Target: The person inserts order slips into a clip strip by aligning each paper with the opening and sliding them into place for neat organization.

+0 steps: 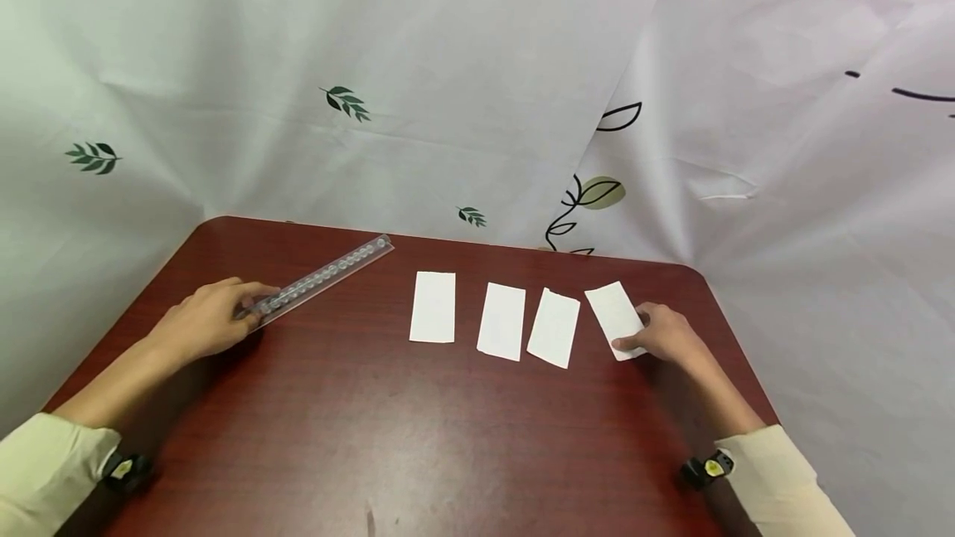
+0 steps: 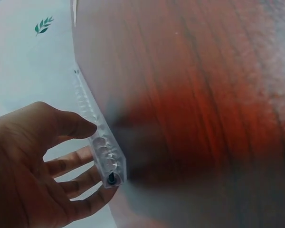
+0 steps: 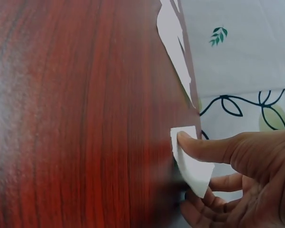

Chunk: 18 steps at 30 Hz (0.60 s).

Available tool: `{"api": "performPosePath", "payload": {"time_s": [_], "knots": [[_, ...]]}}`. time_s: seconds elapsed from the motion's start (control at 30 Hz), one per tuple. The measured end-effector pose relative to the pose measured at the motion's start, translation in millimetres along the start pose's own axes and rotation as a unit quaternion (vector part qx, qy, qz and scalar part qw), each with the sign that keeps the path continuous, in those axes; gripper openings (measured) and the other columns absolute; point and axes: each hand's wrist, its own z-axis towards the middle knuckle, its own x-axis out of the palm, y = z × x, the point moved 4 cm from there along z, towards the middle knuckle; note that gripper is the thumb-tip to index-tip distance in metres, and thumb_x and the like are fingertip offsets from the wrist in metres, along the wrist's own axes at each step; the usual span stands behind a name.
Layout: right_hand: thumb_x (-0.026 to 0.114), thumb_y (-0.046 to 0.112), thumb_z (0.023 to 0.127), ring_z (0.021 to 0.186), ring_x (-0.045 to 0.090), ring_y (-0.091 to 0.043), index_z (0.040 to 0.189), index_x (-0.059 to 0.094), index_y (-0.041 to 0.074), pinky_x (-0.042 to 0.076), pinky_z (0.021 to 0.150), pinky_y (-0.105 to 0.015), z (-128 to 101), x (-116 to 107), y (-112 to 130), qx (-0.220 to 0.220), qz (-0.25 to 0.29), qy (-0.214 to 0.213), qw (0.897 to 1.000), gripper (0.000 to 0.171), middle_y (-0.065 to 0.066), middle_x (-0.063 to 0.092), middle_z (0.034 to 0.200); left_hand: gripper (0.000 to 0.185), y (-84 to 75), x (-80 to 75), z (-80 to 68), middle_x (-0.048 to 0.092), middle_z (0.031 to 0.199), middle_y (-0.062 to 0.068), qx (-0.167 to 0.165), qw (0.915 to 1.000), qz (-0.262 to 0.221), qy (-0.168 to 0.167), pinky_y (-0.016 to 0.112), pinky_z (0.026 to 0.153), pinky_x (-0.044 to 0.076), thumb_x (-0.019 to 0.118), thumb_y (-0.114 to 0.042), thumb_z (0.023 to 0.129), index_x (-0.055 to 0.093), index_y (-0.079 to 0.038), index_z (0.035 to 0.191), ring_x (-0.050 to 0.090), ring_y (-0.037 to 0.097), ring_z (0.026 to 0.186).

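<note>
Several white paper slips lie in a row on the dark red table (image 1: 388, 437). My right hand (image 1: 664, 336) pinches the rightmost slip (image 1: 615, 317) at its near corner; in the right wrist view the thumb presses on top of that slip (image 3: 190, 164) with fingers beneath. My left hand (image 1: 205, 317) holds the near end of a clear plastic ruler (image 1: 324, 276), which angles away toward the table's back edge. In the left wrist view the thumb and fingers grip the ruler's end (image 2: 104, 156).
Three other slips (image 1: 433, 307) (image 1: 501, 321) (image 1: 554, 327) lie between the hands. A white cloth with leaf prints (image 1: 448, 65) hangs behind and around the table. The table's right edge (image 1: 734, 346) runs close to my right hand.
</note>
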Motion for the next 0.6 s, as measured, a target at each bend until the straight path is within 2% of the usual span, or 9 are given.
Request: {"api": "performPosePath", "payload": {"time_s": [0.13, 0.23, 0.37, 0.47, 0.6], "knots": [[0.093, 0.035, 0.091, 0.117, 0.066, -0.046, 0.144, 0.061, -0.013, 0.054, 0.1, -0.06, 5, -2, -6, 0.001, 0.011, 0.007, 1.0, 0.078, -0.034, 0.071, 0.135, 0.05, 0.2, -1.5, 1.9, 0.068, 0.109, 0.014, -0.005, 0.9999, -0.001, 0.014, 0.042, 0.065, 0.047, 0.072, -0.012, 0.098, 0.071, -0.008, 0.149, 0.063, 0.029, 0.092], [0.092, 0.034, 0.091, 0.112, 0.068, -0.042, 0.142, 0.064, -0.012, 0.057, 0.094, -0.054, 12, -2, -13, -0.013, 0.026, 0.01, 1.0, 0.074, -0.034, 0.072, 0.134, 0.051, 0.8, -2.2, 3.1, 0.068, 0.108, 0.015, -0.009, 0.9996, -0.013, 0.023, 0.039, 0.065, 0.043, 0.071, -0.01, 0.098, 0.071, -0.007, 0.148, 0.06, 0.027, 0.089], [0.091, 0.027, 0.092, 0.096, 0.07, -0.032, 0.135, 0.067, -0.014, 0.059, 0.081, -0.041, 22, -3, -23, -0.046, 0.078, 0.022, 0.996, 0.063, -0.031, 0.073, 0.119, 0.05, 1.5, -2.9, 5.2, 0.07, 0.105, 0.015, -0.008, 0.9994, -0.02, 0.026, 0.037, 0.064, 0.041, 0.07, -0.008, 0.097, 0.072, -0.005, 0.147, 0.058, 0.025, 0.086], [0.087, 0.018, 0.096, 0.087, 0.069, -0.021, 0.131, 0.067, -0.015, 0.06, 0.074, -0.034, 23, -4, -24, -0.047, 0.142, 0.052, 0.987, 0.052, -0.022, 0.073, 0.107, 0.05, 2.2, -2.7, 6.0, 0.07, 0.105, 0.016, -0.009, 0.9994, -0.02, 0.026, 0.038, 0.064, 0.041, 0.07, -0.008, 0.097, 0.072, -0.005, 0.147, 0.058, 0.025, 0.085], [0.077, 0.008, 0.103, 0.086, 0.07, -0.014, 0.126, 0.066, -0.014, 0.061, 0.075, -0.032, 18, -6, -21, -0.027, 0.213, 0.104, 0.971, 0.033, -0.009, 0.072, 0.102, 0.05, 3.0, -1.5, 5.9, 0.071, 0.108, 0.018, -0.011, 0.9993, -0.024, 0.025, 0.038, 0.063, 0.04, 0.071, -0.009, 0.097, 0.072, -0.004, 0.147, 0.056, 0.025, 0.084]]}}
